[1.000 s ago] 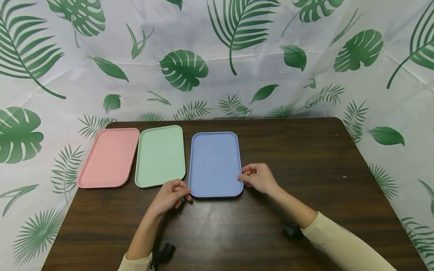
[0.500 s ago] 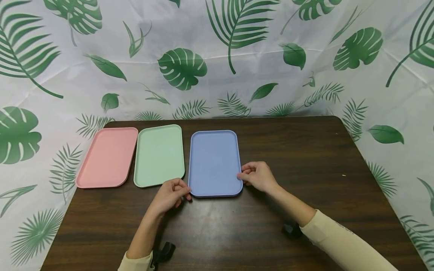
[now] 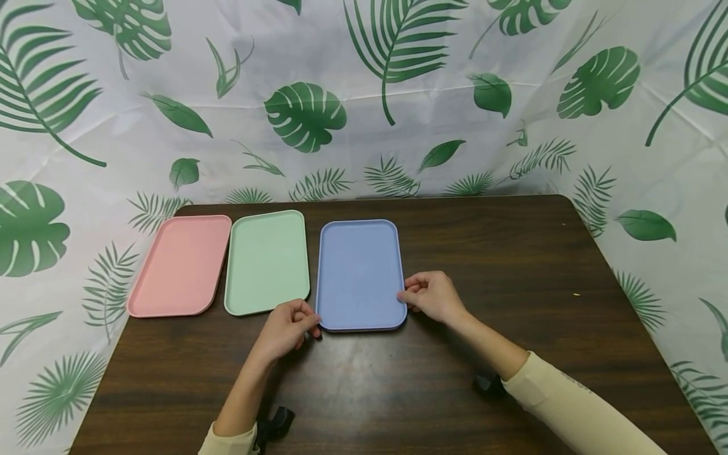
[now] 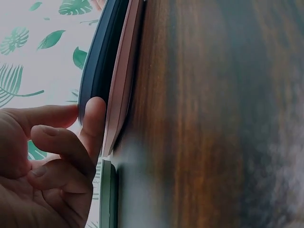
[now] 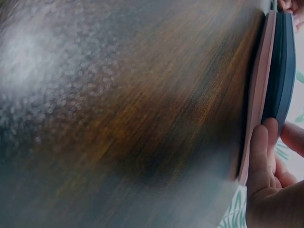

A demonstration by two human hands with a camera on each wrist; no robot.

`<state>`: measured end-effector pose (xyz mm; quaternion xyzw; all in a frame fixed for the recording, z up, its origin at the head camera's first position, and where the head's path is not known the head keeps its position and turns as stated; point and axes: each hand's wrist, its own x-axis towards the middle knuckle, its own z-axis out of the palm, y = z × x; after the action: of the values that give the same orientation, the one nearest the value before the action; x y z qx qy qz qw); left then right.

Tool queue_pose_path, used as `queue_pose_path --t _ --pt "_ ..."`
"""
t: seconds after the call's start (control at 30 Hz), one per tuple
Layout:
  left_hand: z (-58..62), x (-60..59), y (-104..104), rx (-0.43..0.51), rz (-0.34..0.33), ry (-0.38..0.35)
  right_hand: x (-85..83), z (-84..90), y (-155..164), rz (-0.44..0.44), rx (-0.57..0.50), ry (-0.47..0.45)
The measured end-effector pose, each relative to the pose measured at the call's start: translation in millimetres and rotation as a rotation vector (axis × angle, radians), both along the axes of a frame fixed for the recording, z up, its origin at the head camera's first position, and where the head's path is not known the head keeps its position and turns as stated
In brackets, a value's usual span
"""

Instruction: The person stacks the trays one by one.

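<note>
We see the blue tray [image 3: 359,273] lying flat on the dark wooden tabletop [image 3: 512,265], stacked on a pink tray whose edge [image 4: 121,90] shows beneath it in both wrist views. The left hand [image 3: 284,330] pinches the blue tray's near-left corner, its fingers [image 4: 92,121] curled against the rim. The right hand [image 3: 435,297] grips the right edge with curled fingers [image 5: 260,156]. A green tray [image 3: 267,261] lies just beside it, with another pink tray [image 3: 182,264] further left.
</note>
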<state>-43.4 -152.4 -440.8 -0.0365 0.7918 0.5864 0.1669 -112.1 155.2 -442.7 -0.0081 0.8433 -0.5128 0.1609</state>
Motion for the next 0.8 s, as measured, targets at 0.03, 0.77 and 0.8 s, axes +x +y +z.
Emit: queue_pose_path --t 0.03,0.77,0.8 --pt "0.2 0.0 0.3 -0.008 0.001 0.006 0.1 -0.1 0.3 -0.001 0.003 0.004" --pt "1.0 2.2 1.9 -0.139 -0.006 0.049 -0.1 -2.8 3.6 0.01 -0.004 0.022" --pt "1.0 2.6 1.9 -0.136 -0.007 0.051 0.0 -3.0 3.9 0.011 -0.008 0.021"
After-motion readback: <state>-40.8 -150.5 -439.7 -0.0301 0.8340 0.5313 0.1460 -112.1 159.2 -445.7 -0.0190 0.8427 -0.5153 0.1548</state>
